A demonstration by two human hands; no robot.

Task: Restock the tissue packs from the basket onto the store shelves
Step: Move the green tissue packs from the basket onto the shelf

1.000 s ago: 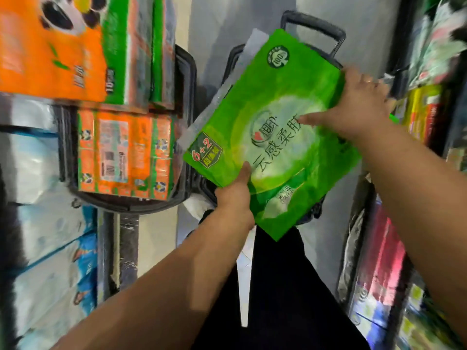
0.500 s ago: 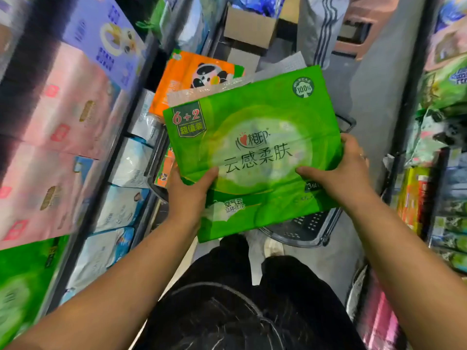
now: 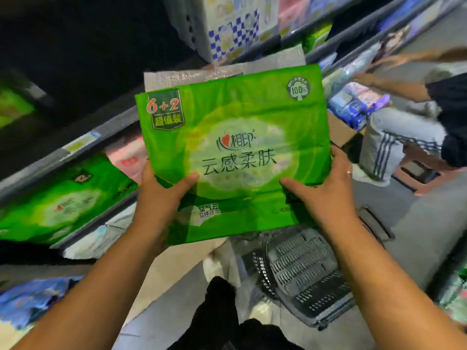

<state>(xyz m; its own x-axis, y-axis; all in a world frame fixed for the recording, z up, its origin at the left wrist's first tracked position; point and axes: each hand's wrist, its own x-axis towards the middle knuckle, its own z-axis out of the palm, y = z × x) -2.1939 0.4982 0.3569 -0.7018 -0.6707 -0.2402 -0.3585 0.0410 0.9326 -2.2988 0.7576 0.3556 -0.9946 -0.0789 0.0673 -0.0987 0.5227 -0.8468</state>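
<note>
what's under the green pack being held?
The dark slatted basket sits below the green pack, which the left hand and right hand grip. Its visible part shows no packs; its far end is hidden behind the pack.

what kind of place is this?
Likely a retail store aisle: a shelf-edge price label, shelved green packs matching the held tissue pack, and a plastic shopping basket on the floor.

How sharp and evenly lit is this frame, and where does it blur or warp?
Head view: the tissue pack at centre is sharp, with readable print. Head view, sides: the shelf packs at left and the person at right are smeared. Head view, upper left: nearly black. The wide lens tilts and bends the shelf edge.
</note>
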